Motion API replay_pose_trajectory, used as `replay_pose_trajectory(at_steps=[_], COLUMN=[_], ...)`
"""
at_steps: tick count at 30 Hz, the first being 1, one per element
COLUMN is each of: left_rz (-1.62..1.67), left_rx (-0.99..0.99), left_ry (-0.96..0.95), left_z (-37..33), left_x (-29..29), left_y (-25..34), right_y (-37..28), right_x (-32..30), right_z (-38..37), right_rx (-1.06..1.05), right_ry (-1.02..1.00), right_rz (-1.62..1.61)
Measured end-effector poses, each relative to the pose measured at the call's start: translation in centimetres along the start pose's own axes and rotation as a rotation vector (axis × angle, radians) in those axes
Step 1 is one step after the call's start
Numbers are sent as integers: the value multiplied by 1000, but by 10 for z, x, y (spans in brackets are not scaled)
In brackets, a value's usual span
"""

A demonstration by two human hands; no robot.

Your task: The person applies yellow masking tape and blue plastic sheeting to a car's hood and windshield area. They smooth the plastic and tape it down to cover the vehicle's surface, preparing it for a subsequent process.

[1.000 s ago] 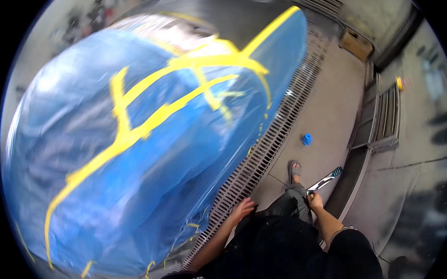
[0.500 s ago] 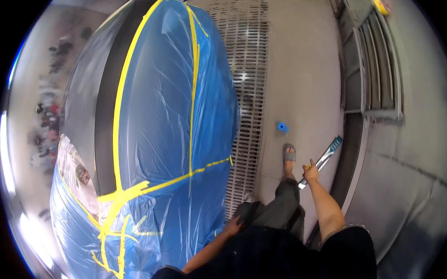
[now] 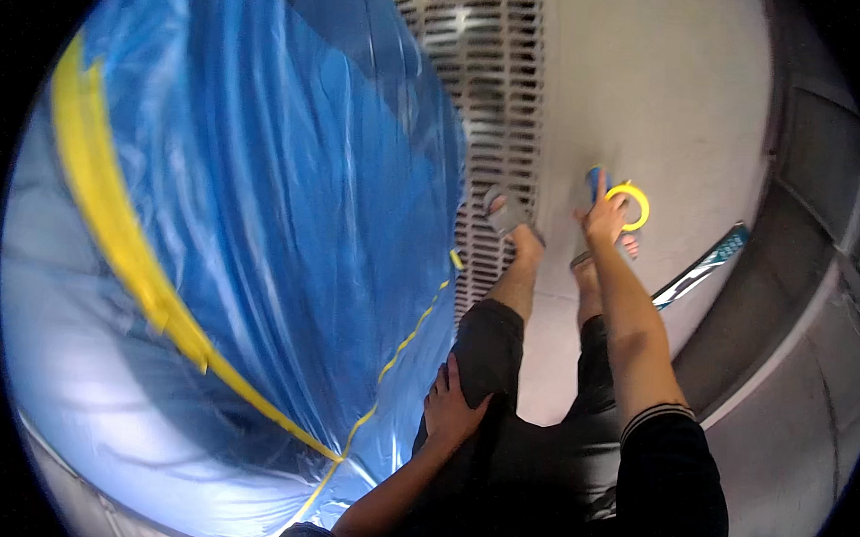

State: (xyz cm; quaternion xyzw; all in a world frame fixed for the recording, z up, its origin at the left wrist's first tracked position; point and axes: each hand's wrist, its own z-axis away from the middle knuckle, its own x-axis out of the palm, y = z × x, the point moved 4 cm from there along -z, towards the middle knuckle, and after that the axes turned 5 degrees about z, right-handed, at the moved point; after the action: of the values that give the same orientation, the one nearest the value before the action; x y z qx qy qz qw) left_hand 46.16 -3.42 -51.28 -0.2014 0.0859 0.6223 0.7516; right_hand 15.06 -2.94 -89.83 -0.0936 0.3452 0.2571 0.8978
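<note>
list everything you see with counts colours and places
plastic sheeting: one expanse, blue, left
tape strips: several, yellow, on sheeting
tape roll: one, yellow, at right grip
small object: one, blue, by right grip
long slim item: one, teal and white, right
grate: one, grey, top centre
floor: one, grey, right of grate
panels: several, grey, right edge
sandals: two, grey, centre
sleeves: two, black, bottom
trousers: one pair, dark, lower centre
left grip: one, bare, on trousers
right grip: one, bare, by tape roll
</note>
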Motion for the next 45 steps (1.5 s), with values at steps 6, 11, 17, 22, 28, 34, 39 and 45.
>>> replay_pose_trajectory(at_steps=[6,11,17,22,28,34,39,45], left_rz=[-12,245,663,401,481,710,933,787], left_rx=[72,294,889,854,826,875,784,739], left_ry=[32,79,-243,-420,1,220,226,264], left_z=[-39,-27,12,6,59,90,40,-30], left_x=[-36,-83,-164,-283,-457,-547,-645,-788], left_y=[-13,-8,72,120,131,147,179,210], right_y=[-12,63,157,167,127,80,26,-38], right_x=[12,-87,-292,-406,-519,-646,-729,-810], right_z=[-58,32,151,149,70,23,-5,-40], right_rx=[23,-62,121,243,79,114,181,251], right_ry=[14,19,213,202,42,-66,-95,-156], right_rz=[58,173,-47,-208,-106,-65,-65,50])
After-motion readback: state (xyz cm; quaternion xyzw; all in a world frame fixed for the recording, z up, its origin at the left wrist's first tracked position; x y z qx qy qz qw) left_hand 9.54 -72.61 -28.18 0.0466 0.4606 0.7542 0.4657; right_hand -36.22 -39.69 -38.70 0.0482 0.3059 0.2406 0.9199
